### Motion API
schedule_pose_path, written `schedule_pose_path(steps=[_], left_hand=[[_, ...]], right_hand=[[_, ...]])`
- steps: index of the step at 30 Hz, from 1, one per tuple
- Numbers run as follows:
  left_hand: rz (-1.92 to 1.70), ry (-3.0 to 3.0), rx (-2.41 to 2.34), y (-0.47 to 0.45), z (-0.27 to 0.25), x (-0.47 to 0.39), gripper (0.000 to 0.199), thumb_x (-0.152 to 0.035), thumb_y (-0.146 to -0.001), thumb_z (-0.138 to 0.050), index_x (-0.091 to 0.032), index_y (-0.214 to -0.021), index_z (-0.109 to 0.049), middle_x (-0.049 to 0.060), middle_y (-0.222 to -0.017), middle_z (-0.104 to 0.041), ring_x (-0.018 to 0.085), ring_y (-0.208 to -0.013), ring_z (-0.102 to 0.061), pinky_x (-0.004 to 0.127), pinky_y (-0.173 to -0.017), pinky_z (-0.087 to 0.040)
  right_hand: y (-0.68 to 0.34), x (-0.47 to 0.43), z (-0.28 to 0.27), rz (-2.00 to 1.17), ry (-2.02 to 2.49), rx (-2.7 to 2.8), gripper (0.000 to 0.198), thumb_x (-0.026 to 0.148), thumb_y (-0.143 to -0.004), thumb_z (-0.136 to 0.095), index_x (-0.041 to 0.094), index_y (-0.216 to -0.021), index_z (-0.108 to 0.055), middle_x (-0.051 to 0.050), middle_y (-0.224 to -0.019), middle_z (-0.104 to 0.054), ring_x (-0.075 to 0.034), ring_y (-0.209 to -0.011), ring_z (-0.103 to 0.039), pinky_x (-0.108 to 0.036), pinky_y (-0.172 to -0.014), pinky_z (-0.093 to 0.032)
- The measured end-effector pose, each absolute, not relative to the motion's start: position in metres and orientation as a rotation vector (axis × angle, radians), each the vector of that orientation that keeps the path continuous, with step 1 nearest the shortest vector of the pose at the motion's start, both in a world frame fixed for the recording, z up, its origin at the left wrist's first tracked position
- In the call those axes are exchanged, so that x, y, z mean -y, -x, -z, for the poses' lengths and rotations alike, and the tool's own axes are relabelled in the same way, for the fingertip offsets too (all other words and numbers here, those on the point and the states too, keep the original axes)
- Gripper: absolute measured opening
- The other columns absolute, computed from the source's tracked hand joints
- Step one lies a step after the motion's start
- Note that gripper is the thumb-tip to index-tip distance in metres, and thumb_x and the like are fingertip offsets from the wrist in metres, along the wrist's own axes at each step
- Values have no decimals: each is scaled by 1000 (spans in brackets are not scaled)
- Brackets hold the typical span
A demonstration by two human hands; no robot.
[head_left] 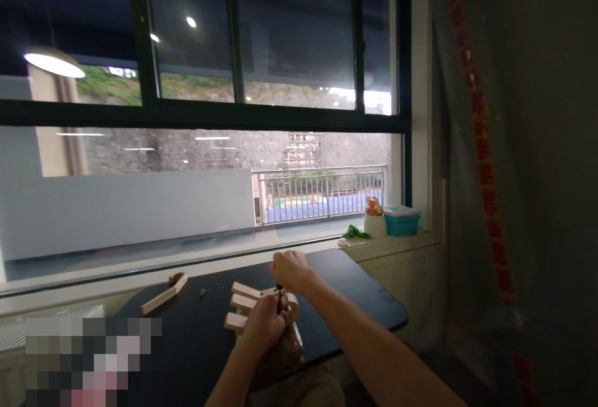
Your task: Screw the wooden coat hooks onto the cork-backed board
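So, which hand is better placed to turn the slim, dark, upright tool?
Probably the right hand: its fist closes over the tool's top, while the left hand sits lower, against the pale, bar-shaped wooden pieces.

Wood [243,301]: pale tan
Counter [336,276]: near black
Cloth [355,232]: bright green
Tub [402,225]: teal, whitish lid [400,211]
Strip [486,176]: red, yellowish markings

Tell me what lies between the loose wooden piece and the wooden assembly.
In the head view, a few tiny bits lie on the black table between the loose wooden piece and the wooden assembly, too small to identify.
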State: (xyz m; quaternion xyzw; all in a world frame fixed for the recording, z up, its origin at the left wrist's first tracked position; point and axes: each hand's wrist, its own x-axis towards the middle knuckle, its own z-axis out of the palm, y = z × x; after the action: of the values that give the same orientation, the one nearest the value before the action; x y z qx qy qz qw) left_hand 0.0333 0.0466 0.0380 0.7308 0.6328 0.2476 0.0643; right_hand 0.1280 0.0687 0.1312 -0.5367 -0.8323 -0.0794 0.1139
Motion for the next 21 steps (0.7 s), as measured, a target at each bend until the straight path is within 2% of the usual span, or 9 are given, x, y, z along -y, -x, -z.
schedule_pose_path(steps=[3,7,11,17,21], left_hand=[[-741,-2209,-1908,-32,-37,-49,15,-12,-71,-51,-13,-82,-61,9,-86,-66,21,-84,-61,26,-70,-38],[-729,-2216,-1916,-29,-36,-50,16,-16,-72,-53,-14,-86,-61,9,-92,-66,21,-90,-59,26,-74,-38],[-723,-2178,-1952,-30,-37,-49,17,-17,-73,-53,-11,-88,-61,11,-96,-64,23,-93,-58,28,-76,-38],[-648,-2129,-1906,-34,-46,-43,11,-16,-76,-55,-10,-81,-63,9,-85,-65,22,-85,-60,29,-73,-42],[-543,-2130,-1793,-26,-55,-45,27,-32,-85,-53,-13,-104,-58,6,-104,-60,19,-93,-58,36,-80,-49]], right_hand=[[-129,-63,-143,215,1523,2509,31,33,-85,-49,14,-105,-62,-14,-103,-66,-22,-96,-61,-34,-77,-48],[-135,-57,-161,182,1427,2654,28,35,-75,-56,18,-95,-68,-11,-100,-69,-25,-93,-63,-33,-73,-49],[-138,-54,-163,210,1334,2690,28,30,-79,-48,21,-96,-68,-9,-103,-68,-24,-97,-62,-31,-75,-47],[-136,-59,-147,240,1353,2639,34,33,-84,-41,16,-99,-66,-14,-102,-67,-24,-95,-62,-32,-75,-46],[-135,-65,-143,243,1364,2610,35,33,-84,-40,15,-97,-67,-16,-100,-68,-26,-94,-62,-34,-73,-47]])
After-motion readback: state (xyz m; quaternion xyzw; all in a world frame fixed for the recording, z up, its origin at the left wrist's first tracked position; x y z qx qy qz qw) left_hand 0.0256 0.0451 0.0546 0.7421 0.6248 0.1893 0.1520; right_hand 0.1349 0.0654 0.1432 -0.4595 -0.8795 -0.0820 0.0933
